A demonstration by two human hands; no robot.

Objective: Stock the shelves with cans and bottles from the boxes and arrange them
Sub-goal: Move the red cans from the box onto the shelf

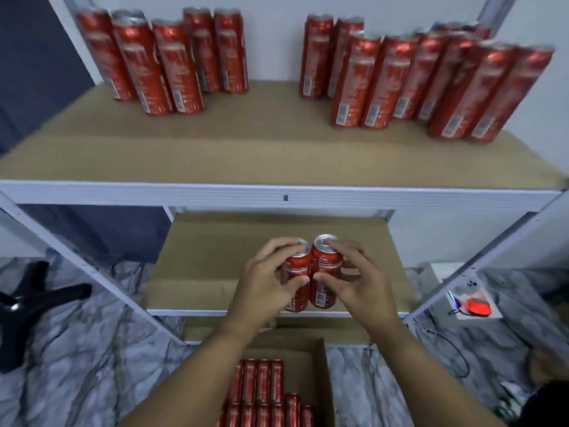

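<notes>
Over the lower cardboard-lined shelf (215, 241), in the head view, the person is holding two slim red aluminium cans upright and side by side, their walls touching. The left hand (264, 285) is wrapping its fingers and thumb round the left red can (296, 272); the right hand (354, 278) is clamping the right red can (325, 269) in the same way, fingertips over the rim, thumb on the label. Holding them paired this way is likely letting both go down together as a neat pair, near the shelf's front edge. Whether the can bases are already resting on the board cannot be told.

Below, the open brown cardboard box (320, 365) is sitting just in front of the rack, rows of red cans in the box (261, 386) waiting inside; much of the task appears to remain.

Above, the upper cardboard-lined shelf (246, 155) is carrying a left cluster of tall red cans (166, 57) and a larger right cluster (425, 78), a gap lying between them.

The white metal shelf rail (277, 195) is overhanging the lower shelf, so any lift of the cans is risking a knock. A black chair base (27, 303) is lying at left on the marbled floor, a red device (475, 306) at right, both well apart from the hands.
</notes>
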